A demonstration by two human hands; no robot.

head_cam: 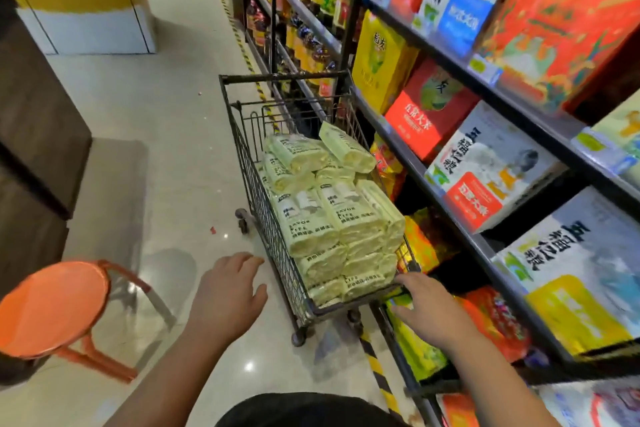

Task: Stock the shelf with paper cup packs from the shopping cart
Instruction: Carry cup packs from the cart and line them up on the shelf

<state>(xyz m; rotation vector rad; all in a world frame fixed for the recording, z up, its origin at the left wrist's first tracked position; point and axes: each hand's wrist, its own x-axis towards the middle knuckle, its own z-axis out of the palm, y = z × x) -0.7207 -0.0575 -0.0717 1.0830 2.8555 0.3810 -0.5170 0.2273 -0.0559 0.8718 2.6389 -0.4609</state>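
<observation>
Resting straight fingers on the near rim of the cart (284,77), the right hand (429,308) grips nothing, probably steadying the cart close to the shelf (450,206). The left hand (228,291) hovers loose and empty by the wire side. The packs (332,218) lie stacked high in the cart, within easy reach, none yet shelved.

pale-green cup packs (332,218) stacked in black wire cart (249,163)

On floor (166,121): cart (254,180) holding cup packs (332,218).
</observation>
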